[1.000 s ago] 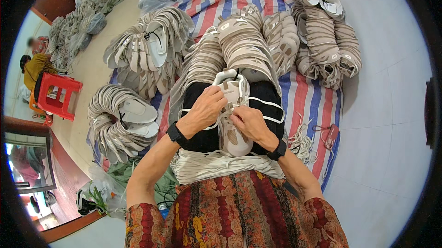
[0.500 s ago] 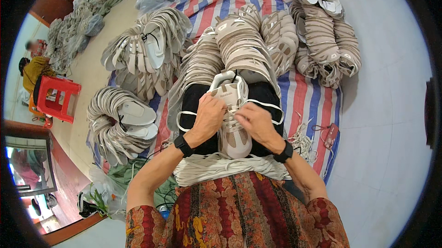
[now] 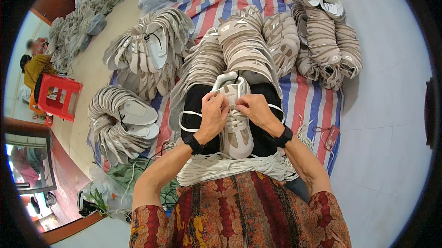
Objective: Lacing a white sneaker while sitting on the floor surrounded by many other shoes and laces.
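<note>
A beige and white shoe upper (image 3: 237,140) lies toe toward me across my dark-clad lap. A white shoelace (image 3: 237,122) crosses its front, and loops of lace hang out to both sides. My left hand (image 3: 214,113) is closed at the left eyelet edge beside the tongue, with lace at its fingertips. Opposite it, my right hand (image 3: 258,111) pinches at the right eyelet edge, also on the lace. The fingertips hide the exact grip. A thick bundle of white laces (image 3: 230,169) rests across my lap, between the shoe upper and my body.
Stacked shoe uppers (image 3: 246,47) stand just beyond my knees. More tied bundles (image 3: 124,123) lie to the left, and others (image 3: 324,40) at the right. A striped sheet (image 3: 299,103) lies beneath them. Far left, a person (image 3: 37,68) sits by a red stool (image 3: 57,96).
My right hand has closed in on the upper's right eyelet edge, its fingers now pinched. My left hand has shifted slightly right and stays at the left edge.
</note>
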Action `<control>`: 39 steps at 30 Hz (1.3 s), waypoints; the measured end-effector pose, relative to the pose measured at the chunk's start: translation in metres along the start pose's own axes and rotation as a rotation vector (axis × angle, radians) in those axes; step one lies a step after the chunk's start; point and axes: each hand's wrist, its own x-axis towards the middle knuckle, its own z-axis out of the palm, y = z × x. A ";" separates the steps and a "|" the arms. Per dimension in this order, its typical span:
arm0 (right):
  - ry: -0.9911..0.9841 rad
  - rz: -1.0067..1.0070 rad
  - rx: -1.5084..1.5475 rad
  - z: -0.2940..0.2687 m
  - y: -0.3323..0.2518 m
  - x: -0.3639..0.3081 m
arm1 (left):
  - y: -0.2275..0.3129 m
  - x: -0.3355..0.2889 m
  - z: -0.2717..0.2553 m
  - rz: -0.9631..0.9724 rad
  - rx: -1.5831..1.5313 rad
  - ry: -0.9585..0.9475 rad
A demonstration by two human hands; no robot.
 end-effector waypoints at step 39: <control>0.498 -0.160 -0.593 -0.070 0.020 0.021 | 0.000 0.013 -0.017 0.082 0.105 -0.183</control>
